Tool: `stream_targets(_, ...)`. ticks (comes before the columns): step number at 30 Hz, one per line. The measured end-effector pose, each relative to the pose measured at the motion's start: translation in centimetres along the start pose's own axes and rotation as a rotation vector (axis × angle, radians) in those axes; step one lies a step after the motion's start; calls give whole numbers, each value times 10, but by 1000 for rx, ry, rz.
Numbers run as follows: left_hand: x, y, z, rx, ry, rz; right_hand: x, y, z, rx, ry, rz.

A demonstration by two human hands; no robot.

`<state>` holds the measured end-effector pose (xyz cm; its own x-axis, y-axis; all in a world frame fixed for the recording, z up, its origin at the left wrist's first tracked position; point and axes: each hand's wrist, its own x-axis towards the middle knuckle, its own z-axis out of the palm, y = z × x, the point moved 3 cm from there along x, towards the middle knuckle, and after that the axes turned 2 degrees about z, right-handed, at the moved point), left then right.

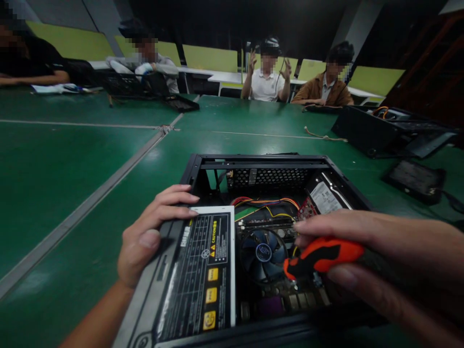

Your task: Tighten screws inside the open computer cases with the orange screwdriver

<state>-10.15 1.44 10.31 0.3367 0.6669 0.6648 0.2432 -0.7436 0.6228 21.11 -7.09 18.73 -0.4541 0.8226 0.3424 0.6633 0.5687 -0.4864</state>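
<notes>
An open black computer case point(261, 158) lies in front of me on the green table. My left hand point(152, 229) grips the far left corner of the power supply point(203, 285), which has a black label with yellow caution marks and sits at the case's left side. Between the thumb and fingers of my right hand point(377, 241) is an orange and black screwdriver point(326, 256). It is over the right part of the motherboard point(300, 297), close to the CPU cooler fan point(263, 252). Its tip is hard to make out. Coloured cables point(268, 200) run behind the fan.
At the right stand another black case point(377, 130) and a dark flat part point(415, 180). A thin cable point(326, 137) lies near them. Several people sit along the far side; one person point(267, 79) has both hands raised. Dark computer parts point(141, 87) rest at the far left.
</notes>
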Motion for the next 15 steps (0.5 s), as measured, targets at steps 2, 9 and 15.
stream_targets(2,0,0,0,7,-27,12,3,-3,11,-7,-30,-6)
stream_targets(9,-4,1,-2,13,-40,10,26,-21,31,61,-103,-69)
stream_targets(15,-3,0,-1,22,-53,33,30,-17,32,65,-153,-94)
